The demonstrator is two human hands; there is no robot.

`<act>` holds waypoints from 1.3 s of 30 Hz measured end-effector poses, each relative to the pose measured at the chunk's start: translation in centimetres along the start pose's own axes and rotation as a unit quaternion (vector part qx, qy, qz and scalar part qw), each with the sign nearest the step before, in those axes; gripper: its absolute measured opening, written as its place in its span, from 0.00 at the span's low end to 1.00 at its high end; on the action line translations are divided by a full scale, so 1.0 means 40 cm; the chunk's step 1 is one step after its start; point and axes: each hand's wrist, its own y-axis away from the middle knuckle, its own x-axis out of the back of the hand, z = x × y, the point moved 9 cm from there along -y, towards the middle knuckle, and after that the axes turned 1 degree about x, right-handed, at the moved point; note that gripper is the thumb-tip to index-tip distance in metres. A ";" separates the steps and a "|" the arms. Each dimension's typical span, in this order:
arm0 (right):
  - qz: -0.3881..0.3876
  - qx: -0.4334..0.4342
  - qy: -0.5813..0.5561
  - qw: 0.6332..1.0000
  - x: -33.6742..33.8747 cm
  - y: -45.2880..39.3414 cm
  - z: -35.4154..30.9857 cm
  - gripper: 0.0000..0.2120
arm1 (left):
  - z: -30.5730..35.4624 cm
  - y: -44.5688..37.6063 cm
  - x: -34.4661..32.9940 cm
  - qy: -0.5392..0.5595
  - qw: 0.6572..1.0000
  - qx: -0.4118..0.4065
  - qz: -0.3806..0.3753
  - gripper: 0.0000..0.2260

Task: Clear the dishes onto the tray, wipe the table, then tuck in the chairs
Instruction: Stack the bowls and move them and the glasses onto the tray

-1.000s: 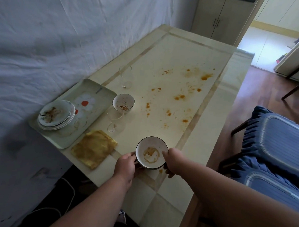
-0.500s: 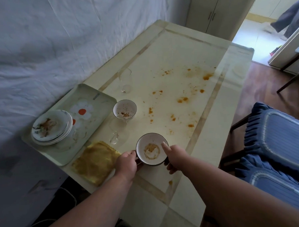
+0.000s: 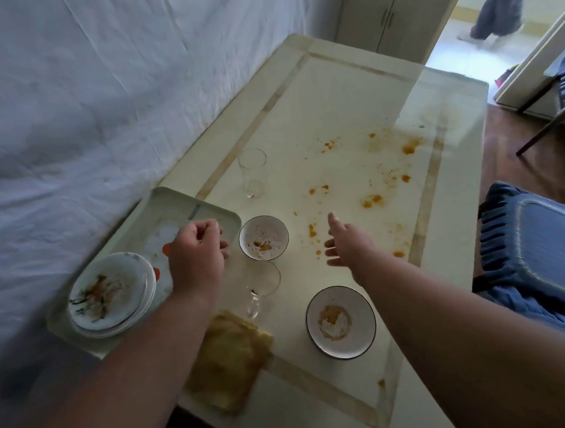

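A pale tray [image 3: 209,206] lies at the table's left edge with a stack of dirty plates [image 3: 108,294] on its near end. A stained bowl [image 3: 263,237] sits just right of the tray. Between the two, my left hand [image 3: 197,254] hovers with fingers loosely curled, holding nothing. My right hand [image 3: 349,243] is spread open to the right of that bowl, above the table. A second stained bowl [image 3: 341,322] rests on the table near me, free of both hands. One glass [image 3: 261,287] stands between the bowls; another glass [image 3: 253,173] stands farther back. A yellow cloth [image 3: 229,355] lies near the front edge.
Orange sauce spots [image 3: 371,201] dot the cream table [image 3: 340,91]. A blue-cushioned chair [image 3: 535,248] stands pulled out at the right. A white sheet covers the wall at the left. A person's legs [image 3: 497,10] show in the far doorway beside a cabinet [image 3: 392,18].
Both hands have let go of the near bowl, which now rests on the table, and have moved forward to either side of the far bowl. The view has shifted closer.
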 end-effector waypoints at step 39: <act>-0.033 -0.013 -0.100 0.994 0.240 0.202 0.183 0.31 | -0.147 0.397 -0.336 -0.023 0.948 0.178 -0.262 0.33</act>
